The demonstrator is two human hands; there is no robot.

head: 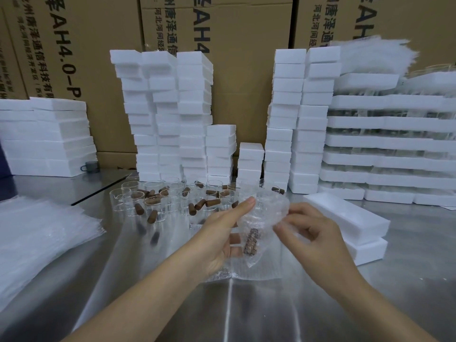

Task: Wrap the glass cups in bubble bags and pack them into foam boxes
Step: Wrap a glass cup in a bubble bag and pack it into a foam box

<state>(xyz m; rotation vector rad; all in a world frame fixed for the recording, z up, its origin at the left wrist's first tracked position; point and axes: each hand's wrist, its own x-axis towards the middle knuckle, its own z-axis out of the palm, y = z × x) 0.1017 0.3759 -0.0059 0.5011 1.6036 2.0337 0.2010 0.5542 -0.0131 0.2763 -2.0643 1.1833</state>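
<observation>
cartons [98, 33] with "ah4.0-p", perhaps "唐泽通信科技", behind foam boxes [195, 95]

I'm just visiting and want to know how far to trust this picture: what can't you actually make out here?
- Head view: the cup inside the bubble bag; the wrap blurs it, only a brown streak shows.
- Head view: fingers of the left hand, mostly hidden behind the bag.
- Head view: what sits between the foam trays at right; too blurred.
- Head view: print on the cardboard boxes, cut by the top edge and foam stacks.
</observation>
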